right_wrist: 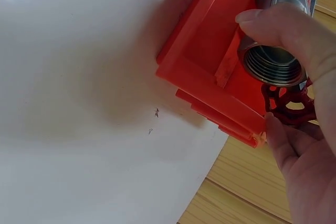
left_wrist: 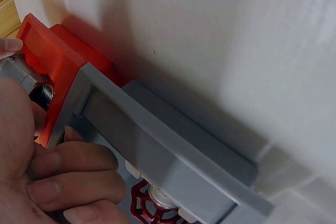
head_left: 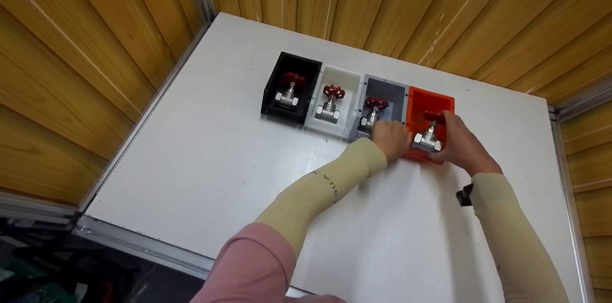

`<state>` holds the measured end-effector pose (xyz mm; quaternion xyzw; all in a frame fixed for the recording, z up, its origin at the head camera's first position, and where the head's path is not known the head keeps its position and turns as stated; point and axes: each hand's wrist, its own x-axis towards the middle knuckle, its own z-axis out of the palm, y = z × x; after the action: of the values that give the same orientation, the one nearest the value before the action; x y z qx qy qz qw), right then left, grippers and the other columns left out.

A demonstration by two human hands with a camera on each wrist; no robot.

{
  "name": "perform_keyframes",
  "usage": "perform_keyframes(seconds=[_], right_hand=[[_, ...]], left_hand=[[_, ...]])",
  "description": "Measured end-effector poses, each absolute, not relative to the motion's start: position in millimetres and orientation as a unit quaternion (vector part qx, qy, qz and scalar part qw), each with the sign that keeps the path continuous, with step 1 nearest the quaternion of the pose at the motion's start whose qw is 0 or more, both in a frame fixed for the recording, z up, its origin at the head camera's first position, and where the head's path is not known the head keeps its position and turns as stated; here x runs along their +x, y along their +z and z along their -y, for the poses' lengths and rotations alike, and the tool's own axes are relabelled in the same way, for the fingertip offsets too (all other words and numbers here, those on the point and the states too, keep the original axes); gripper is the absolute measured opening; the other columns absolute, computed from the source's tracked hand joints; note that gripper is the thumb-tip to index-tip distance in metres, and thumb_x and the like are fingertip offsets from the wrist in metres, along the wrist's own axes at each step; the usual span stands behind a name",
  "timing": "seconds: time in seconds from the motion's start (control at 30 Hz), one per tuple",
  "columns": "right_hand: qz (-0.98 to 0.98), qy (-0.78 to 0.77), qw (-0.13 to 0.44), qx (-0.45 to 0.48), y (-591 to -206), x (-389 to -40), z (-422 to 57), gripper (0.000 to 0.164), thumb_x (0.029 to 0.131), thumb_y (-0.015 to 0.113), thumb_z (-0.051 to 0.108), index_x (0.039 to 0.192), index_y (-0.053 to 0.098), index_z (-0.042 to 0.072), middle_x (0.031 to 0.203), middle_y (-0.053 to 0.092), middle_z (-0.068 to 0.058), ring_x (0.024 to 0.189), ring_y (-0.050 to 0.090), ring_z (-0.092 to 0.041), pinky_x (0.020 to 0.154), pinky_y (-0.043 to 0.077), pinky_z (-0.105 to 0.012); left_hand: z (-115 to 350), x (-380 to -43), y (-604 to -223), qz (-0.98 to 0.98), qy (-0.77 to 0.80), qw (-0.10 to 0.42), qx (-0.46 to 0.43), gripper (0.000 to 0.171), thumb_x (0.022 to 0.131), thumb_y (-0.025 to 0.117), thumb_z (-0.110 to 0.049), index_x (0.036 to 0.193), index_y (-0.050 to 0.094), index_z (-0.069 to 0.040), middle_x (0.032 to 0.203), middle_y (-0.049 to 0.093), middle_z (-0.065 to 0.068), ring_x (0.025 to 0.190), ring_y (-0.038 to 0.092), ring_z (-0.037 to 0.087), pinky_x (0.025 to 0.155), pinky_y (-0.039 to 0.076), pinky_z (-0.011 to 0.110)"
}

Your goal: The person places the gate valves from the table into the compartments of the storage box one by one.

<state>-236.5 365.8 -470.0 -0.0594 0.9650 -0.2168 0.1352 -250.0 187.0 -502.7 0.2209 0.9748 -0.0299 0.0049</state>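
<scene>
Four bins side by side each hold a metal valve with a red handwheel. In the orange bin (head_left: 432,93) lies a valve (head_left: 428,139), gripped by my right hand (head_left: 466,147) from the right, thumb across its hex end and fingers by the handwheel. My left hand (head_left: 393,139) pinches the opposite end of this valve near the wall shared with the grey bin (head_left: 386,85). Its other fingers (left_wrist: 79,161) curl over the grey bin's side; the exact thumb contact is partly hidden. Another valve (head_left: 372,114) sits in the grey bin, partly behind the left hand.
Left of the grey bin stand a white bin (head_left: 351,84) with a valve (head_left: 330,106) and a black bin (head_left: 272,90) with a valve (head_left: 288,95). They rest on a white table (head_left: 191,150). Wood-patterned walls (head_left: 373,2) border the table's back and sides.
</scene>
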Motion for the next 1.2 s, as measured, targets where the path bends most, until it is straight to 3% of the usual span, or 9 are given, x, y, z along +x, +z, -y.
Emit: perform_keyframes(seconds=[0.2, 0.4, 0.73, 1.0, 1.2], right_hand=[[-0.967, -0.206, 0.134, -0.061, -470, -242, -366, 0.109, 0.06, 0.084, 0.014, 0.142, 0.011, 0.014, 0.14, 0.027, -0.016, 0.124, 0.032, -0.035, 0.096, 0.035, -0.058], [-0.968, -0.197, 0.146, -0.057, -471, -248, -365, 0.113, 0.06, 0.085, 0.022, 0.143, 0.009, 0.014, 0.141, 0.026, -0.017, 0.123, 0.032, -0.036, 0.095, 0.036, -0.059], [-0.964, -0.201, 0.166, -0.053, -466, -257, -364, 0.117, 0.058, 0.087, 0.024, 0.144, 0.008, 0.015, 0.142, 0.026, -0.016, 0.125, 0.029, -0.036, 0.094, 0.035, -0.06], [-0.966, -0.187, 0.167, -0.057, -465, -262, -363, 0.117, 0.059, 0.086, 0.02, 0.145, 0.007, 0.015, 0.143, 0.025, -0.017, 0.124, 0.029, -0.038, 0.093, 0.035, -0.061], [-0.968, -0.173, 0.17, -0.064, -467, -265, -362, 0.112, 0.062, 0.084, 0.018, 0.145, 0.009, 0.013, 0.141, 0.027, -0.019, 0.123, 0.032, -0.039, 0.094, 0.034, -0.061]], left_hand=[[-188, -250, -503, -0.974, -0.04, -0.004, 0.221, 0.046, 0.097, 0.025, -0.044, 0.08, 0.064, -0.026, 0.076, 0.061, -0.01, 0.066, 0.06, 0.007, 0.048, 0.04, 0.028], [-187, -249, -503, -0.974, -0.047, -0.012, 0.219, 0.045, 0.097, 0.025, -0.044, 0.075, 0.059, -0.025, 0.073, 0.059, -0.011, 0.064, 0.058, 0.006, 0.045, 0.035, 0.028], [-187, -252, -501, -0.977, -0.048, 0.005, 0.208, 0.047, 0.097, 0.024, -0.047, 0.065, 0.049, -0.024, 0.066, 0.052, -0.011, 0.058, 0.051, 0.005, 0.042, 0.032, 0.027], [-189, -251, -500, -0.97, -0.08, 0.042, 0.226, 0.042, 0.098, 0.024, -0.044, 0.073, 0.051, -0.024, 0.068, 0.047, -0.01, 0.058, 0.045, 0.005, 0.042, 0.032, 0.027], [-188, -250, -502, -0.975, -0.051, 0.01, 0.215, 0.044, 0.097, 0.026, -0.046, 0.07, 0.054, -0.024, 0.068, 0.053, -0.011, 0.058, 0.051, 0.005, 0.042, 0.033, 0.027]])
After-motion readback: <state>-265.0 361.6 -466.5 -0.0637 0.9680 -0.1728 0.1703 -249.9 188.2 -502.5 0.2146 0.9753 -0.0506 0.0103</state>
